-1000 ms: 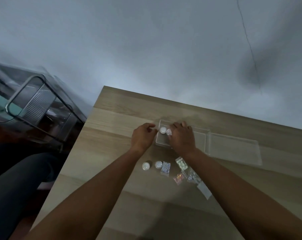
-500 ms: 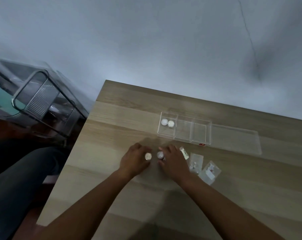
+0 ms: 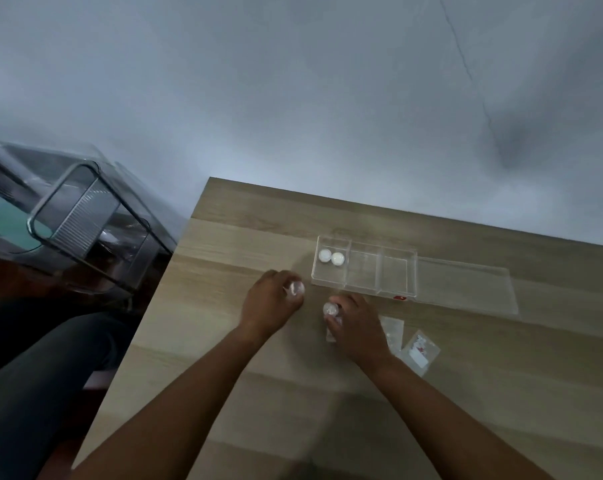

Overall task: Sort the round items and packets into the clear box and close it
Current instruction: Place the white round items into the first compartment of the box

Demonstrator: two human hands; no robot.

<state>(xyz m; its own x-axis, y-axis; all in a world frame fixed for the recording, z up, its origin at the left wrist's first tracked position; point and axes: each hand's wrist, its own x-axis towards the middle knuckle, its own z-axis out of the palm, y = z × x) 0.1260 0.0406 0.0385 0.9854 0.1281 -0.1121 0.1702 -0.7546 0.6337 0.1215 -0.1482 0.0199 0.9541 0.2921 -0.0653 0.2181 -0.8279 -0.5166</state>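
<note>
Label, red, unreadable, marks the clear box corner.

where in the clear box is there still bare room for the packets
The clear box has its middle and right compartments bare. Its left compartment holds two round items. The table by the right hand is crowded with packets.

a light wooden table with broad plank grain fills the lower middle, its far edge running close to a plain grey-white wall. a thin dark crack runs down the wall on the right side. off the table's left edge stands a clear plastic bin with a rounded rim, and beside it something teal, blurred. a dark trouser leg shows lower left.
</note>
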